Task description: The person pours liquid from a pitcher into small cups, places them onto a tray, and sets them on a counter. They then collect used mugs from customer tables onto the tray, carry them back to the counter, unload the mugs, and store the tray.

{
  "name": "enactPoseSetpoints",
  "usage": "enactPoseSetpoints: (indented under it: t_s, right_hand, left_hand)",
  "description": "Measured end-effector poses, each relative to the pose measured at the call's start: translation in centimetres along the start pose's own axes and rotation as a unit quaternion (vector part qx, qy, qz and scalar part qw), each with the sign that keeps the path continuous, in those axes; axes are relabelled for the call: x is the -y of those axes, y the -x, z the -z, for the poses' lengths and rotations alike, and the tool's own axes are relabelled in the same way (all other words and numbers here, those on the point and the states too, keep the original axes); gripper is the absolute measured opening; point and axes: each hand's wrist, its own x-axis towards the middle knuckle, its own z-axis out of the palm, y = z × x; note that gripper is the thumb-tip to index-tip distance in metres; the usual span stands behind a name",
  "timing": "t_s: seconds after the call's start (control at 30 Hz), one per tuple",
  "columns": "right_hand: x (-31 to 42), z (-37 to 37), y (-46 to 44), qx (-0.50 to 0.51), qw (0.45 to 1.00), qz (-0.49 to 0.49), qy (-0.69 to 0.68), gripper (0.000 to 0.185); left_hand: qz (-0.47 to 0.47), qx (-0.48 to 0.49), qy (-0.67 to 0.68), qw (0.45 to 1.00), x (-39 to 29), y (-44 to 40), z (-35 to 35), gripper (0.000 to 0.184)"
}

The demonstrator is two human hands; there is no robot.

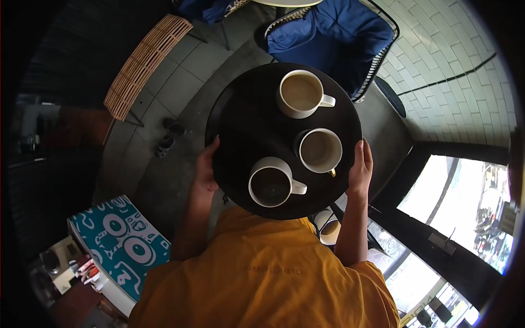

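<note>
A round dark tray (246, 120) is held level in front of my yellow shirt. My left hand (206, 168) grips its left rim with the thumb on top, and my right hand (360, 167) grips the right rim; the fingers underneath are partly hidden. Three white mugs stand upright on the tray. The far mug (301, 113) and the middle mug (321, 165) hold a light brown content, while the near mug (267, 199) looks dark inside. Their handles point right or toward me.
A chair with blue cushions (339, 33) stands ahead, by a pale brick wall (448, 82). To the left are a slatted wooden bench (145, 63), dark shoes (164, 145) on the floor, and a teal patterned box (120, 240). Glass panes (454, 197) are at right.
</note>
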Motion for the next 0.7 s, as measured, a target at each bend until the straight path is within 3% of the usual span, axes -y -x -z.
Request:
enactPoseSetpoints:
  t_s: [0.03,0.07,0.1,0.27,0.33,0.43,0.5,0.63,0.7]
  right_hand:
    - [-0.4,-0.9,0.6,0.017,1.0,0.013,-0.005,0.043]
    - [-0.7,-1.8,1.4,0.029,0.999,0.014,0.001,0.043]
    - [-0.4,-3.0,2.5,0.029,0.999,0.036,0.01,0.043]
    - [-1.3,-8.2,8.0,0.056,0.993,0.076,0.076,0.041]
    - [-1.8,-12.8,13.0,0.125,0.986,0.072,0.083,0.04]
    - [-2.8,-17.3,16.5,0.189,0.971,0.073,0.128,0.043]
    - [-3.2,-21.4,21.5,0.216,0.968,0.073,0.109,0.044]
    - [-5.0,-27.3,25.6,0.288,0.944,0.083,0.14,0.047]
    - [-6.7,-32.2,28.2,0.376,0.917,0.061,0.115,0.048]
  left_hand:
    - [-0.052,-0.017,-0.085,0.995,-0.6,1.0,0.8,0.049]
    - [0.044,-0.011,0.114,0.992,-1.2,1.5,3.1,0.048]
    - [0.136,0.001,0.307,0.942,-1.8,2.3,4.1,0.048]
    - [0.062,-0.06,0.323,0.942,-3.8,10.6,8.3,0.045]
    - [0.006,-0.074,0.352,0.933,-5.3,17.8,11.6,0.045]
    - [-0.079,-0.167,0.302,0.935,-7.3,24.0,12.6,0.046]
    - [-0.086,-0.296,0.219,0.926,-9.8,30.0,12.4,0.049]
    - [-0.155,-0.38,0.221,0.885,-9.7,38.5,14.1,0.052]
    - [-0.224,-0.341,0.25,0.878,-10.1,44.1,16.7,0.052]
